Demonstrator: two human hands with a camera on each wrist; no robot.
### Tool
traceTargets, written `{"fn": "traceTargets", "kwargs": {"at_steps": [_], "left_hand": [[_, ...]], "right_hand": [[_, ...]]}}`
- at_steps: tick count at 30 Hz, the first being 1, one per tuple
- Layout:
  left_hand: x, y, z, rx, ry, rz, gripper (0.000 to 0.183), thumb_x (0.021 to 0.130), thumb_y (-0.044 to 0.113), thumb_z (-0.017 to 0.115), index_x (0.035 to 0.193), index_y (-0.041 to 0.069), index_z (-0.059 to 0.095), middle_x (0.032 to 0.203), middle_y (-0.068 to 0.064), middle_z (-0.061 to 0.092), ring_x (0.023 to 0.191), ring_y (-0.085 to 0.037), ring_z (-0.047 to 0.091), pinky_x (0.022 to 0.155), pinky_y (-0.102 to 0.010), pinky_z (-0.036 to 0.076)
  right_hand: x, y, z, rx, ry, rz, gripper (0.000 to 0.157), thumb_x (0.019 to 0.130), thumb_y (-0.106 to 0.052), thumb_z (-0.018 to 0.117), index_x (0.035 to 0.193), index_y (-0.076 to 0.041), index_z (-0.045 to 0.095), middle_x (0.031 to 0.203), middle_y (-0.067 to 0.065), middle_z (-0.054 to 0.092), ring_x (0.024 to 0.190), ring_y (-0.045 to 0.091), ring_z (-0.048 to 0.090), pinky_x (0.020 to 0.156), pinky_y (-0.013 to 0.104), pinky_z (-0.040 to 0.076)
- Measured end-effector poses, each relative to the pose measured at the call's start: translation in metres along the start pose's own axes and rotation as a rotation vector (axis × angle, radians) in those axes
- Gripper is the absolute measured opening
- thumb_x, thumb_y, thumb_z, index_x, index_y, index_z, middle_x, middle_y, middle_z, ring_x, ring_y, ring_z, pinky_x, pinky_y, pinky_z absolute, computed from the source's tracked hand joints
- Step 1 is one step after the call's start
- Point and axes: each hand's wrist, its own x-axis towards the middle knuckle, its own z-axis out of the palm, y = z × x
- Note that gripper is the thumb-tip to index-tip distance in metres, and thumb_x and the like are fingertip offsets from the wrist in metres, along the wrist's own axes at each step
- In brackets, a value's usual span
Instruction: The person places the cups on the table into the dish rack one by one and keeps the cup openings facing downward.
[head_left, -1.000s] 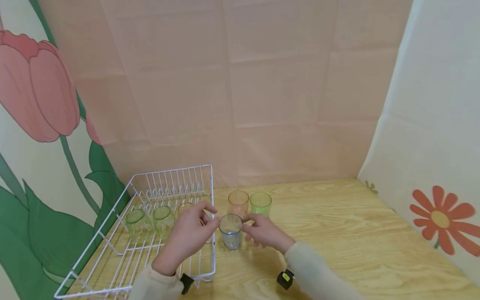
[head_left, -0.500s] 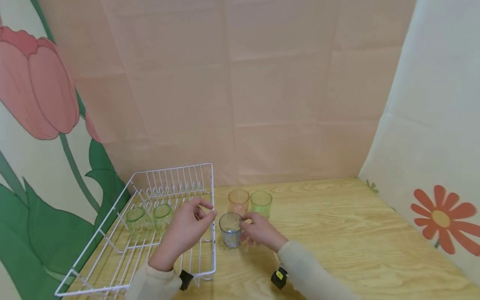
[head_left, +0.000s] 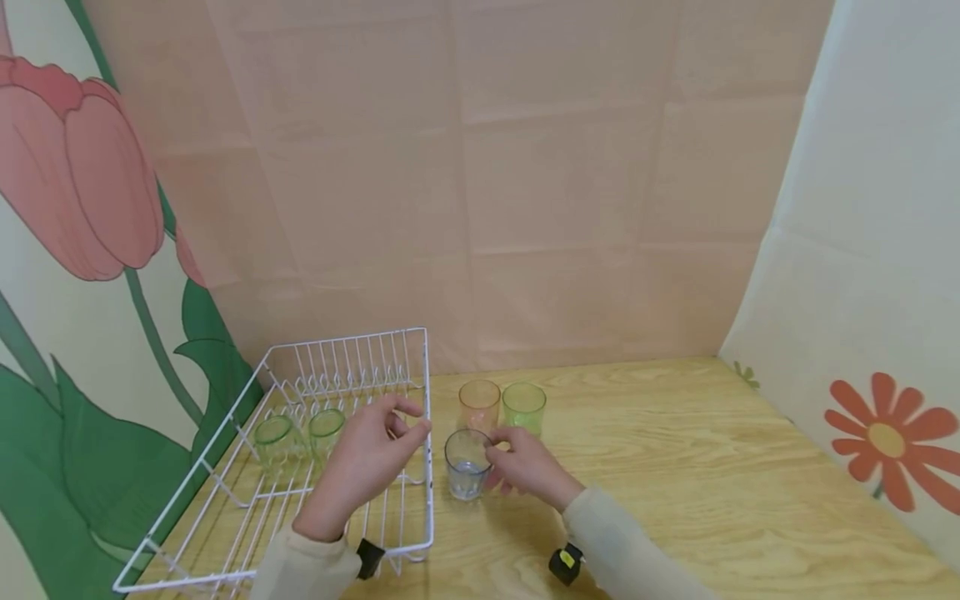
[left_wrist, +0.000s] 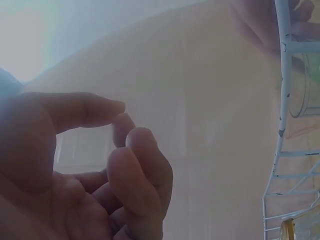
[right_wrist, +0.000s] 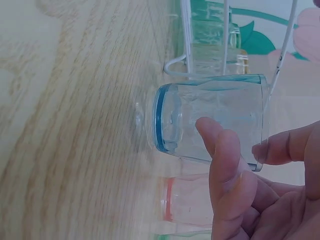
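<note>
A clear blue-tinted glass (head_left: 465, 477) is upright on or close over the wooden table, just right of the white wire rack (head_left: 431, 500). My right hand (head_left: 528, 468) pinches its rim from the right, thumb and fingers on either side of the wall; the right wrist view shows this glass (right_wrist: 200, 107) up close. Over the rack's right part hangs my left hand (head_left: 366, 457), fingers loosely bent, holding nothing. Two green glasses (head_left: 277, 450) stand in the rack left of that hand. A yellow glass (left_wrist: 302, 227) shows at the corner of the left wrist view, hidden by the hand in the head view.
Behind the blue glass stand an orange glass (head_left: 478, 407) and a light green glass (head_left: 524, 408), side by side. The wooden table (head_left: 675, 467) extends to the right. A pinkish cloth backdrop (head_left: 525, 208) closes off the rear.
My left hand has drawn back slightly left from the blue glass. My right fingers have closed on its rim, and the glass has shifted a little to the right.
</note>
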Motion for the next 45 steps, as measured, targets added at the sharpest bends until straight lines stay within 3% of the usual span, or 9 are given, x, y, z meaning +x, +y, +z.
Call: {"fn": "traceTargets", "kwargs": {"at_steps": [9,16,24,28,33,45], "left_hand": [[0.0,-0.004,0.003,-0.002,-0.092,0.009,0.034,0.092,0.029,0.069,0.117,0.006,0.064,0.078,0.0,0.064,0.058,-0.015,0.056,0.053,-0.032,0.047],[-0.003,-0.007,0.007,0.068,-0.169,0.015,0.042,0.093,0.035,0.068,0.122,0.006,0.06,0.081,0.001,0.064,0.059,-0.014,0.056,0.054,-0.032,0.046],[-0.004,-0.006,0.01,0.089,-0.226,0.04,0.049,0.094,0.035,0.066,0.13,0.003,0.058,0.084,0.002,0.066,0.063,-0.014,0.057,0.057,-0.033,0.047],[-0.006,-0.005,0.011,0.114,-0.237,0.061,0.05,0.094,0.035,0.066,0.131,0.003,0.057,0.084,0.003,0.065,0.065,-0.012,0.057,0.057,-0.032,0.047],[-0.008,-0.003,0.013,0.096,-0.273,0.091,0.052,0.095,0.033,0.064,0.134,0.001,0.055,0.083,0.001,0.064,0.065,-0.013,0.057,0.057,-0.032,0.047],[-0.011,-0.002,0.018,0.023,-0.371,0.058,0.057,0.099,0.041,0.06,0.141,0.003,0.05,0.082,0.0,0.066,0.063,-0.019,0.062,0.053,-0.034,0.05]], "right_hand": [[-0.009,0.001,-0.008,0.021,0.041,0.018,0.039,0.096,-0.016,0.051,0.129,0.004,0.057,0.073,0.008,0.073,0.054,0.021,0.064,0.042,0.023,0.039],[-0.018,-0.003,-0.015,0.012,0.052,0.006,0.04,0.095,-0.016,0.053,0.129,0.002,0.059,0.071,0.007,0.073,0.053,0.022,0.064,0.041,0.023,0.037],[-0.031,-0.017,-0.022,0.011,0.052,-0.016,0.038,0.095,-0.015,0.053,0.127,0.004,0.06,0.069,0.008,0.072,0.051,0.02,0.063,0.044,0.027,0.041],[-0.038,-0.024,-0.025,0.026,0.04,-0.041,0.038,0.095,-0.014,0.053,0.127,0.006,0.06,0.069,0.009,0.072,0.051,0.022,0.064,0.046,0.034,0.049],[-0.045,-0.031,-0.028,0.034,0.025,-0.061,0.039,0.095,-0.013,0.053,0.128,0.007,0.058,0.068,0.009,0.072,0.052,0.023,0.064,0.051,0.037,0.055],[-0.061,-0.048,-0.033,0.011,-0.013,-0.087,0.037,0.096,-0.013,0.053,0.128,0.005,0.059,0.069,0.008,0.072,0.051,0.023,0.064,0.052,0.036,0.054]]}}
